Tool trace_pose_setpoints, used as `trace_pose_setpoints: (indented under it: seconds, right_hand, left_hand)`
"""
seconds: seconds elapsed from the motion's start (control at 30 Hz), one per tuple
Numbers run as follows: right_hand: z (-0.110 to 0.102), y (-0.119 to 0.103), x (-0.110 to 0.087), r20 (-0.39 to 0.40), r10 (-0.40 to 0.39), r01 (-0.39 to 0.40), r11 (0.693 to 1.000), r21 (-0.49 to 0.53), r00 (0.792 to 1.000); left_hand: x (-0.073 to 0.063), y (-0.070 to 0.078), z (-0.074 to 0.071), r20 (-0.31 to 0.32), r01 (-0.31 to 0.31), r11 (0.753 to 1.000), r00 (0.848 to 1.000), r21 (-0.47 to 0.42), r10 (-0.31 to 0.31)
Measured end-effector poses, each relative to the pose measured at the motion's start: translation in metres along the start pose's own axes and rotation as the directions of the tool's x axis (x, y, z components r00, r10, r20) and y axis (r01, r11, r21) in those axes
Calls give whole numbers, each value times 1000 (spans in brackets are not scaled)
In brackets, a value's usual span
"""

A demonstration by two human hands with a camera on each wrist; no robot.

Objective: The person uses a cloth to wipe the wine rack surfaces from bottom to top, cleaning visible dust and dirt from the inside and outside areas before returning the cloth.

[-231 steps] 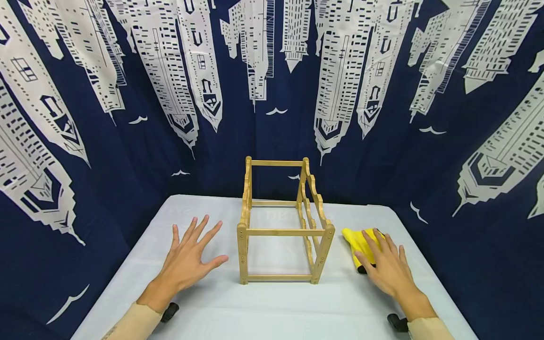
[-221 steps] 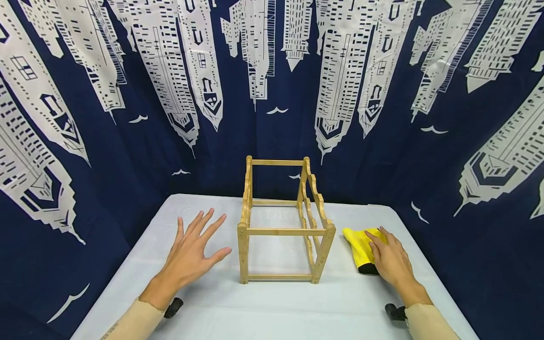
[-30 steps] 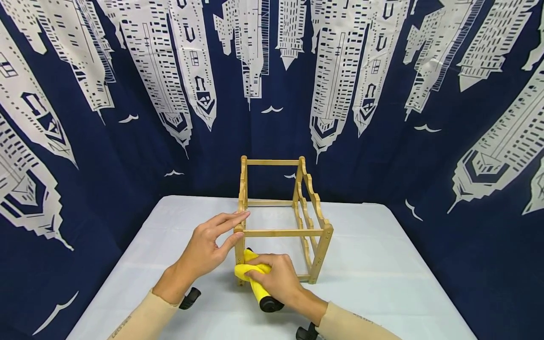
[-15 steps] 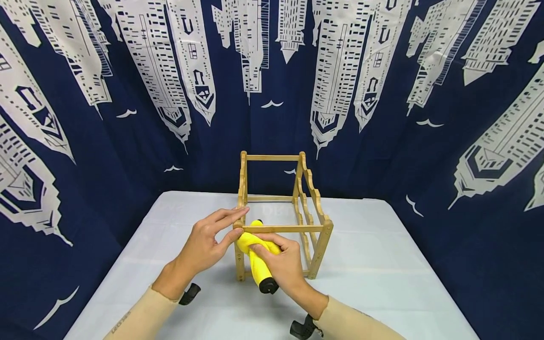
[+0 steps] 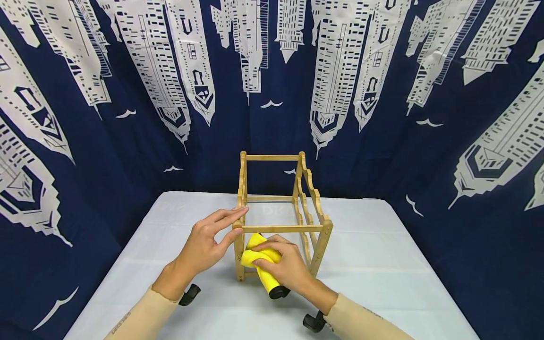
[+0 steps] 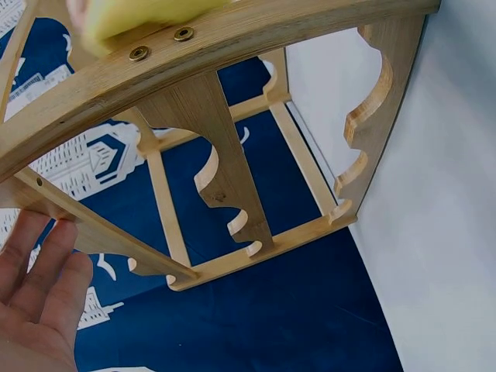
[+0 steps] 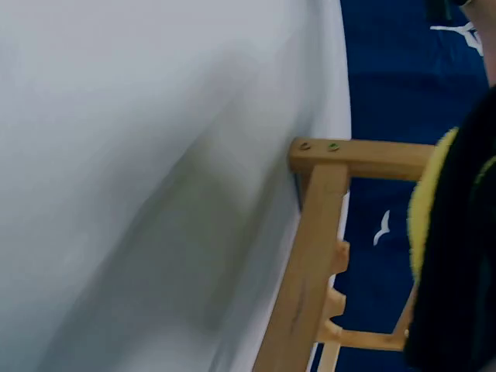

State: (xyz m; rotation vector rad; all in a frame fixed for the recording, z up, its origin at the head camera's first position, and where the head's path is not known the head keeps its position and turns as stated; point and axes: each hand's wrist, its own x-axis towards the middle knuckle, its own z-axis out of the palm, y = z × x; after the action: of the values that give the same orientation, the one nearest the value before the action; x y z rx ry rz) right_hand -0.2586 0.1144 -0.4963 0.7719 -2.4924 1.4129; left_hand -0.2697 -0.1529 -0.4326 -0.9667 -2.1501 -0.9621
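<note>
A light wooden rack with scalloped side rails stands on the table. My left hand rests at its front left top corner, fingers extended over the side rail and thumb by the post. In the left wrist view, straight fingers touch the rail's wood. My right hand grips a bunched yellow cloth with a black end, close against the front left post below the top bar. In the right wrist view, a yellow strip of cloth shows beside the rack's wooden frame, while the right fingers are hidden.
A white-covered table extends to both sides of the rack. Behind and beside it hangs a dark blue curtain printed with white buildings and birds. Black wrist devices sit on both forearms.
The cloth, earlier lying at the right of the table, is now in my right hand at the rack. It rose along the post, then came lower. My left hand moved onto the rack and stays there.
</note>
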Motion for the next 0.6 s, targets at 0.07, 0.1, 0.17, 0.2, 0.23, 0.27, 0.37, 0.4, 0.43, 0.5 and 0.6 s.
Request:
trace_pose_setpoints:
  seconds: [0.07, 0.1, 0.17, 0.2, 0.23, 0.27, 0.37, 0.4, 0.43, 0.5, 0.6]
  right_hand:
    - [1, 6, 2, 51, 0, 3, 999, -43, 999]
    - [2, 8, 2, 81, 4, 1, 998, -61, 997]
    - [4, 13, 3, 144, 14, 1, 995, -101, 989]
    - [6, 15, 4, 170, 17, 4, 993, -122, 985]
    - [7, 17, 4, 189, 19, 9, 989, -145, 982]
    - [8, 19, 4, 203, 20, 14, 986, -165, 979]
    - [12, 23, 5, 213, 24, 24, 976, -218, 977]
    - [13, 24, 4, 208, 23, 26, 973, -231, 978]
    - [13, 24, 4, 203, 23, 27, 970, -243, 979]
    - [13, 25, 2, 194, 17, 35, 964, -265, 981]
    - [8, 25, -2, 184, -4, 61, 950, -306, 983]
  left_hand:
    - [1, 0, 0, 1, -2, 1000, 1000, -1, 2]
    - [1, 0, 0, 2, -2, 1000, 1000, -3, 2]
    - [0, 0, 0, -2, -1, 1000, 1000, -6, 1]
    - [-1, 0, 0, -4, 1, 1000, 1000, -7, -1]
    - [-1, 0, 0, -6, 2, 1000, 1000, -8, -2]
    - [-1, 0, 0, -8, 4, 1000, 1000, -12, -4]
    - [-1, 1, 1, -13, 4, 1000, 1000, -17, -5]
    - [-1, 1, 1, -13, 6, 1000, 1000, -19, -6]
    - [-1, 1, 1, -14, 5, 1000, 1000, -21, -5]
    - [0, 1, 1, -16, 3, 1000, 1000, -22, -3]
    - [0, 1, 1, -19, -3, 1000, 1000, -25, 2]
